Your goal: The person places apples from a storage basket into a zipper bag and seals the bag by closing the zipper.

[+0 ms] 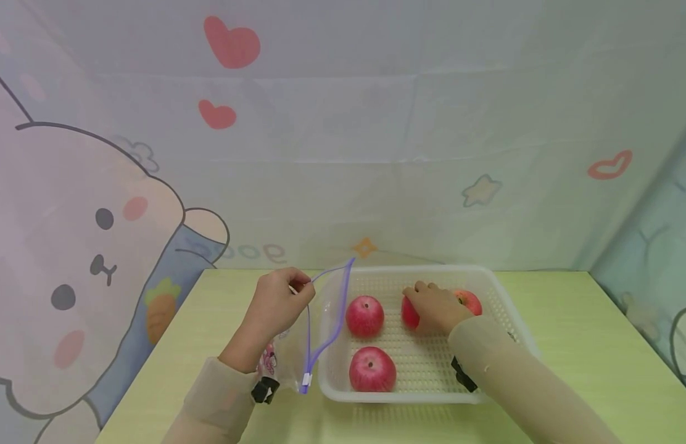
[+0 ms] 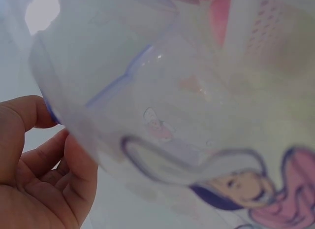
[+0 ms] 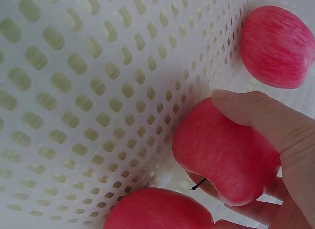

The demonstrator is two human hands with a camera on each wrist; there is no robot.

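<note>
On the green table, a white basket fronts cartoon curtains

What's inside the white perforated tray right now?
The tray holds four red apples: two free on its left side, one gripped by the right hand, and another just behind that hand, mostly covered. Anything under the hand is hidden.

Fingers on printed plastic bag
</note>
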